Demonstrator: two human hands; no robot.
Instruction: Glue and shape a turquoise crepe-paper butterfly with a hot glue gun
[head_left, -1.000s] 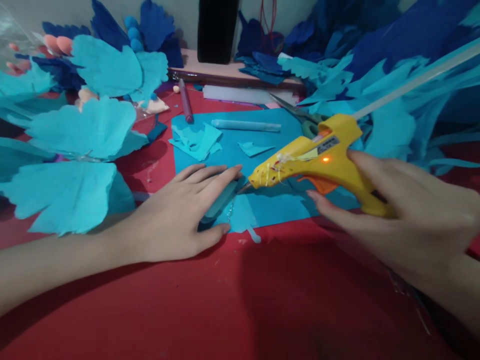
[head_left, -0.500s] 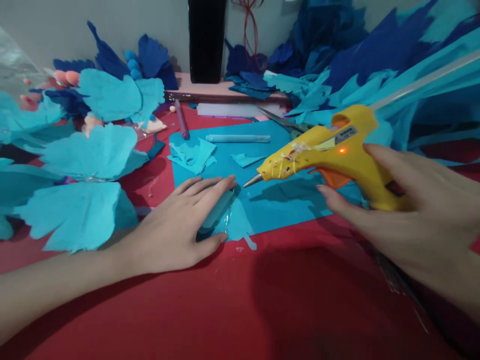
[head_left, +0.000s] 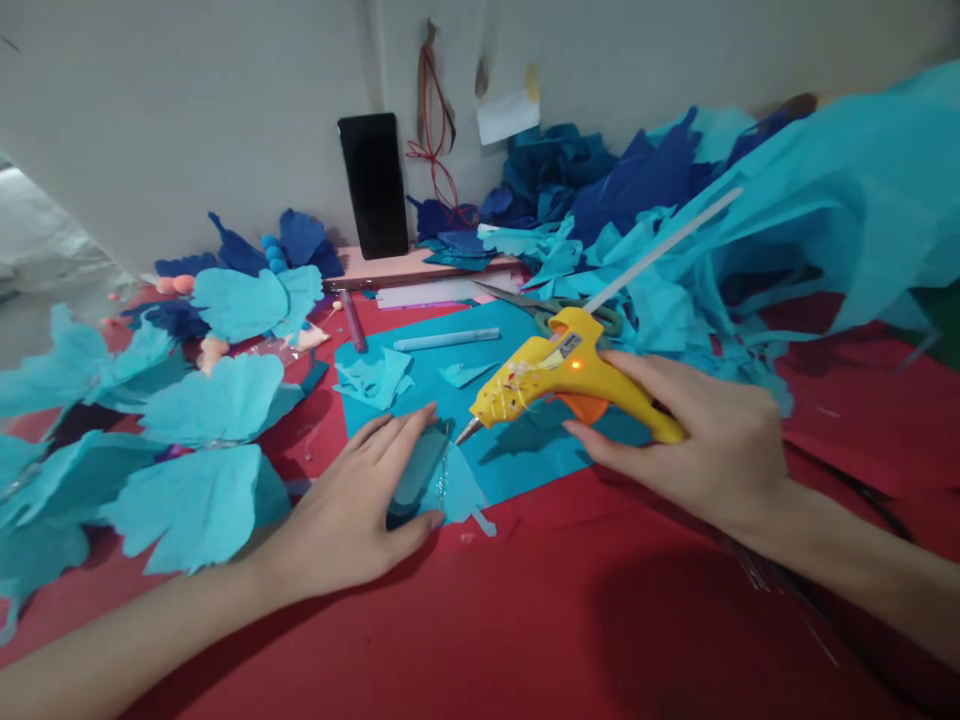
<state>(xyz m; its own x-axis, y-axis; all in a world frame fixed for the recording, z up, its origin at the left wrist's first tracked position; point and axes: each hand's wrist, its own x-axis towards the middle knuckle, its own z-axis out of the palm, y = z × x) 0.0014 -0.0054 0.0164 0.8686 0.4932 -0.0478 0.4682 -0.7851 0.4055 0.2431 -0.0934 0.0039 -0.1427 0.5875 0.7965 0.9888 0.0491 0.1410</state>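
Observation:
My right hand is wrapped round the handle of a yellow hot glue gun, its small orange light lit and a clear glue stick poking out of the back. The metal nozzle points down-left, close to a light-blue cut piece with a shiny line of glue across it. My left hand lies over that piece with fingers stretched out, pressing its left part against a darker blue sheet. Part of the piece is hidden under the left palm.
Light-blue butterfly shapes lie at the left. On the sheet are a pale blue pen and scraps; scissors rest behind the glue gun. A black phone leans on the wall. Blue cuttings heap up at the right.
The view has tilted up and drawn back, showing more wall. The glue gun's nozzle has come nearer the glue line on the light-blue piece. My left hand stays on the piece.

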